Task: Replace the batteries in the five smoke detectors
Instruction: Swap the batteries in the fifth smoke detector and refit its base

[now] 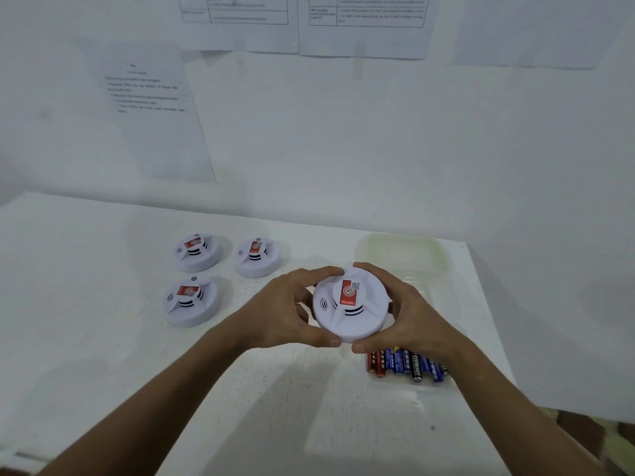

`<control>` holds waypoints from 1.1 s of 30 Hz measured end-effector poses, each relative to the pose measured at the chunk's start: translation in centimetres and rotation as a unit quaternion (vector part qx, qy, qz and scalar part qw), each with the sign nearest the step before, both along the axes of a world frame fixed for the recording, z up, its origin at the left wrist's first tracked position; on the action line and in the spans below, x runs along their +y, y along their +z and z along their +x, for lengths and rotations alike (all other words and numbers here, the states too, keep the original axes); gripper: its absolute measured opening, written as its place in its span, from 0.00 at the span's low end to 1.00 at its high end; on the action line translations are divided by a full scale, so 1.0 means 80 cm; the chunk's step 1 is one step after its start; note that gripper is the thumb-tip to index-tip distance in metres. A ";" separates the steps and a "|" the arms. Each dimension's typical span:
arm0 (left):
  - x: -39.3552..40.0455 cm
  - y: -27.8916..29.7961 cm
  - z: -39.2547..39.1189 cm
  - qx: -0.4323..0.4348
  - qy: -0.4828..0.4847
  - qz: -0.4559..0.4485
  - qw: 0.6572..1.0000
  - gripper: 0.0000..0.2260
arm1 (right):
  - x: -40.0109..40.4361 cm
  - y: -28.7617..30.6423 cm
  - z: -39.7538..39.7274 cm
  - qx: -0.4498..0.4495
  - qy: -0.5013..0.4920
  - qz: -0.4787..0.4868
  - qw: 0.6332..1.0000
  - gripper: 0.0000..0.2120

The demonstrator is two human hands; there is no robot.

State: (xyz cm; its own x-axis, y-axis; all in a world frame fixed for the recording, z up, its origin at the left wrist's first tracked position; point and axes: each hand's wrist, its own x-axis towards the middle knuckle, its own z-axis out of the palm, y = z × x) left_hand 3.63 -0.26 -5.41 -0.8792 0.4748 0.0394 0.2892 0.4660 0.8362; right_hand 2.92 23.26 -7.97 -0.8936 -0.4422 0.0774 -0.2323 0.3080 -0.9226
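**Detector held in both hands over table**

Both forearms reach in from the near edge. Left hand [292, 304] and right hand [409, 314] curl around opposite sides of one white detector [350, 304], fingers over the far rim and thumbs on the near rim, so each hand is partly closed on it. Detector is lifted above the table [103, 269], face up, red label visible on its raised centre.

Just below the right hand: a row of batteries [405, 365], red, blue and one black, lying side by side in a clear tray [433, 386]; tray edges are hard to make out. Behind the right hand sits a clear tub [402, 252], partly hidden.

Left of the hands, three more detectors rest face up on the table: near one [190, 300], far-left one [197, 252], far-right one [259, 255]. All three apart from each other.

Printed sheets [151, 111] hang on the wall behind; text unreadable.
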 end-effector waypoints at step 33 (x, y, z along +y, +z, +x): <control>-0.063 0.005 -0.040 0.035 -0.039 -0.013 0.999 0.33 | -0.068 -0.002 -0.019 0.038 -0.033 0.036 0.998 0.46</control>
